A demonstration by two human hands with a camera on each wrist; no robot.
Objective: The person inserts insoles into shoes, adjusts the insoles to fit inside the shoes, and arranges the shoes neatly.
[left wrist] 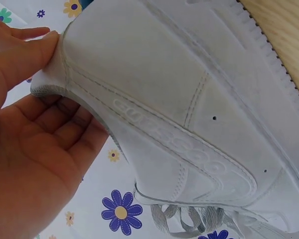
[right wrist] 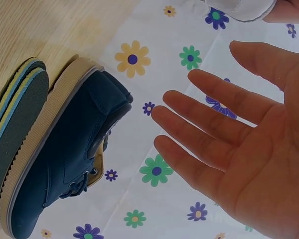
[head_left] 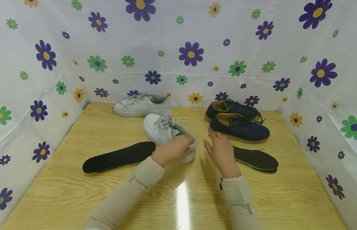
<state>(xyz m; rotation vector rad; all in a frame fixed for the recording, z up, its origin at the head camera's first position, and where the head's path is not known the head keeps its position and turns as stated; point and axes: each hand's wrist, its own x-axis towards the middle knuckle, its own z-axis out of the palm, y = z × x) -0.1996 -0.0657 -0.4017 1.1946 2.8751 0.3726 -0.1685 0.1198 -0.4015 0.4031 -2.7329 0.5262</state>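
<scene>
By the heel, the left hand (head_left: pixel 176 147) holds a white sneaker (head_left: pixel 155 127) with grey laces, its toe pointing to the back left. The left wrist view shows the thumb on the outside of the heel of the sneaker (left wrist: pixel 139 74) and the fingers inside the collar. The right hand (head_left: pixel 223 156) is held above the table with its fingers extended and touches nothing. In the right wrist view its palm (right wrist: pixel 259 149) is bare. Nearest to it are a navy lace-up shoe (head_left: pixel 243 130) and a pair of dark insoles (head_left: pixel 256 158).
A second white sneaker (head_left: pixel 141 107) stands at the back left, and another navy shoe (head_left: pixel 236 108) behind the first. Black insoles (head_left: pixel 118 157) lie on the left of the wooden table (head_left: pixel 51 198). A flower-patterned cloth (head_left: pixel 155 35) encloses the back and sides.
</scene>
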